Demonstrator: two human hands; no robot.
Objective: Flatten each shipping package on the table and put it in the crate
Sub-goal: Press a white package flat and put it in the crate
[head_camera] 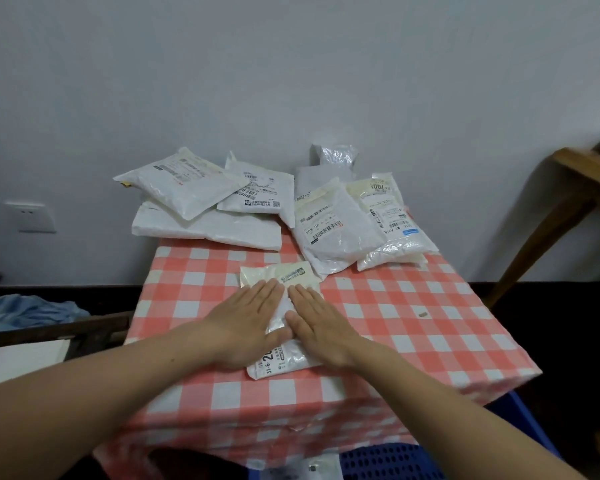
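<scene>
Flattening under way: a person's left hand (253, 322) and right hand (321, 323) lie side by side, palms down and fingers straight, pressing a small white plastic shipping package (284, 362) onto the red-and-white checked surface (378, 341). Neither of the hands grips anything. The package lies directly beneath the hands, in the near middle of the surface. Its long axis runs almost straight away from the person, so both short ends show beyond the palms. The blue plastic lattice crate (395, 462) sits low, below the near right edge of the surface, with a white item (314, 468) showing just beside its left edge. By this reading the right hand is the nearer one for the drop. On the package's near end the print reads "31-6-" beside large digits beginning "20", the rest covered. The cream label on its far end is too small to read. At the back, well apart from the hands, sit two heaps of white mailers. The left heap (187, 188) includes a label ending "6-2801". The right heap (333, 226) shows what looks like "POS-20", and a cream-labelled mailer (388, 209) beside it shows "A218" or similar.
</scene>
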